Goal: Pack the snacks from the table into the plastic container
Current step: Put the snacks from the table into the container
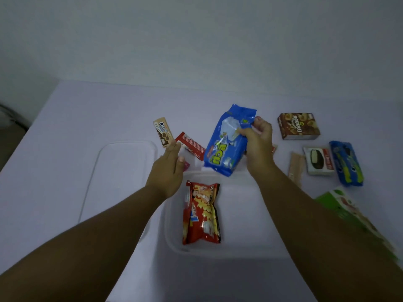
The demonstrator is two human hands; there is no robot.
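Both forearms reach in from the bottom edge over the clear plastic container (172, 225), which sits on the pale table (76, 118). One red snack bag (201, 212) lies flat inside it, toward the left wall; rest of the floor is bare.

Right hand (258, 147): grip closed on the upper right edge of a blue biscuit pack (226, 142), thumb on the front, fingers behind. Pack hangs tilted, lower corner just over the container's far rim.

Left hand (169, 171): grip wide, fingers straight and together, holding nothing, hovering above the container's far-left corner. Just beyond its fingertips: a cream wafer pack (163, 131) and a red wrapper (192, 146), both on the table.

Clear lid (122, 171) lies flat to the left of the container.

Right of the container, on the table: brown box (298, 126) farthest back, white box with a chocolate bar picture (319, 161), blue cookie pack (346, 163) just beside it, a tan stick wrapper (295, 166), and a green-and-white carton (342, 205) partly hidden by the right forearm.
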